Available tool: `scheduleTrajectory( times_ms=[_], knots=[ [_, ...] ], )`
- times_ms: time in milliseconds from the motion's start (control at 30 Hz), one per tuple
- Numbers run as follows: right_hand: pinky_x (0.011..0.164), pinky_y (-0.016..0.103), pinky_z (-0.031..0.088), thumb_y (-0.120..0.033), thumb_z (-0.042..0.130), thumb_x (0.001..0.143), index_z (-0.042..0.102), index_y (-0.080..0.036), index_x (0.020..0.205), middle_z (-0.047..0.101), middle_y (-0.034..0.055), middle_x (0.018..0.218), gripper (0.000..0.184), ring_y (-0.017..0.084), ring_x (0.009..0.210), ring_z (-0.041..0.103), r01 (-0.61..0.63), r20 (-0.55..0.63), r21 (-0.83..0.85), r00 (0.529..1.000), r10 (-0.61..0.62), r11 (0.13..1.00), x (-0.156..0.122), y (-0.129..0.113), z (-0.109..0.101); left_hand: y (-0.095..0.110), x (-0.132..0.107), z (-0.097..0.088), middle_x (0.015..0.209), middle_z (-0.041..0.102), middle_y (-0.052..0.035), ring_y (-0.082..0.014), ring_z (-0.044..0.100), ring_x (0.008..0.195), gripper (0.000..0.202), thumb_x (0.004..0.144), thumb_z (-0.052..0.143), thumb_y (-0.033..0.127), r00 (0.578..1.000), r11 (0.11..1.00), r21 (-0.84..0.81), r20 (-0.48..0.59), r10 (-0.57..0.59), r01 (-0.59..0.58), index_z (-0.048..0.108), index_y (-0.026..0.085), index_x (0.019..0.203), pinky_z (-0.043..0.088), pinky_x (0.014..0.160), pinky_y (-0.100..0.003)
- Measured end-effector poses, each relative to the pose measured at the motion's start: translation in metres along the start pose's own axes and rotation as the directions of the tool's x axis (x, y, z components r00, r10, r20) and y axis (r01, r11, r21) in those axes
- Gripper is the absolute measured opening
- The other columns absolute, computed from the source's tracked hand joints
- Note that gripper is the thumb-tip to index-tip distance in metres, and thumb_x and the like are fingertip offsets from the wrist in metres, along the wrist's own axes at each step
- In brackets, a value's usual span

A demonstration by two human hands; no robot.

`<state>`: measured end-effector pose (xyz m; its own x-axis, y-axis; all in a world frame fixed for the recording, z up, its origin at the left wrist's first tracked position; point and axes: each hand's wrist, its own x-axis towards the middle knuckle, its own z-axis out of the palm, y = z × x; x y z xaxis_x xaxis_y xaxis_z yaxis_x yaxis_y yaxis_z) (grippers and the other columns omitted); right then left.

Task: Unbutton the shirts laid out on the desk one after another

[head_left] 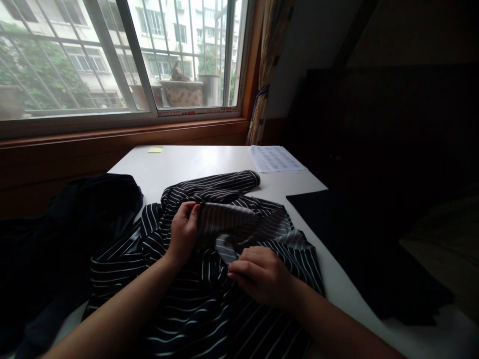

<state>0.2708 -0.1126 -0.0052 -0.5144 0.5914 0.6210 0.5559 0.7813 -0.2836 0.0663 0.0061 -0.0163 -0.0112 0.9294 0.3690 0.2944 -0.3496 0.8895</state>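
A black shirt with white stripes [187,304] lies spread and rumpled over the near part of the white table. One sleeve [224,183] stretches across its far side, pointing right. My left hand [184,230] pinches an edge of the fabric near the middle, thumb against fingers. Lower and to the right, my right hand [262,274] pinches another edge of the same shirt. Between the hands the cloth gapes, and its paler grey inner side shows. Which part of the shirt each hand grips is hard to make out.
Dark clothing [86,214] is heaped at the left. A black folded cloth [359,249] hangs over the table's [209,159] right edge. Printed sheets [277,158] and a yellow sticky note [154,149] lie at the far side. A barred window and a tied curtain [262,94] stand behind.
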Motion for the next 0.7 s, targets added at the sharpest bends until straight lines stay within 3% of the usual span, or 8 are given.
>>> scheduleTrajectory(
  times_ms=[167,367,500,600,700],
  knots=[
    [0.058,0.027,0.044,-0.023,0.057,0.095,0.063,-0.020,0.099,0.064,0.0002,0.072,0.008,0.013,0.060,0.057,-0.041,0.039,0.004,0.998,0.041,0.999,0.000,0.004,0.002,0.000,0.000,0.001,0.086,0.059,-0.0016,-0.0183,0.056,0.077,0.023,0.098,0.049,0.041,0.999,1.000,-0.002,0.031,0.009,-0.009,0.057,0.019,0.098,0.044,0.069,-0.027],
    [0.062,0.024,0.049,-0.024,0.059,0.095,0.064,-0.022,0.103,0.068,0.0001,0.076,0.010,0.012,0.063,0.063,-0.129,-0.067,0.034,0.989,0.131,0.991,-0.002,0.007,0.006,0.007,-0.006,0.002,0.085,0.060,-0.0016,-0.0183,0.056,0.077,0.019,0.098,0.048,0.037,0.991,0.993,0.049,0.086,0.104,-0.109,0.056,0.020,0.098,0.044,0.070,-0.028],
    [0.072,0.027,0.055,-0.030,0.063,0.093,0.053,-0.025,0.127,0.070,0.0007,0.087,0.036,0.014,0.073,0.068,-0.321,-0.135,0.065,0.935,0.327,0.945,-0.006,0.013,0.009,0.008,-0.012,0.004,0.085,0.061,-0.0014,-0.0173,0.057,0.076,0.016,0.098,0.049,0.035,0.965,0.967,0.080,0.128,0.230,-0.241,0.056,0.021,0.097,0.046,0.073,-0.028],
    [0.074,0.031,0.057,-0.031,0.065,0.091,0.037,-0.025,0.143,0.067,0.0000,0.087,0.060,0.016,0.072,0.068,-0.454,-0.132,0.072,0.878,0.460,0.888,-0.006,0.018,0.009,0.006,-0.016,0.005,0.085,0.062,-0.0019,-0.0169,0.058,0.077,0.015,0.098,0.050,0.033,0.919,0.923,0.091,0.170,0.356,-0.375,0.056,0.021,0.093,0.047,0.073,-0.028],
    [0.072,0.032,0.057,-0.028,0.066,0.089,0.028,-0.025,0.150,0.068,-0.0003,0.086,0.072,0.018,0.071,0.069,-0.514,-0.105,0.047,0.850,0.516,0.857,-0.004,0.022,0.010,0.006,-0.020,0.006,0.081,0.061,-0.0029,-0.0157,0.058,0.072,0.016,0.100,0.049,0.031,0.811,0.834,0.068,0.285,0.510,-0.548,0.057,0.020,0.092,0.046,0.068,-0.026]
  ],
)
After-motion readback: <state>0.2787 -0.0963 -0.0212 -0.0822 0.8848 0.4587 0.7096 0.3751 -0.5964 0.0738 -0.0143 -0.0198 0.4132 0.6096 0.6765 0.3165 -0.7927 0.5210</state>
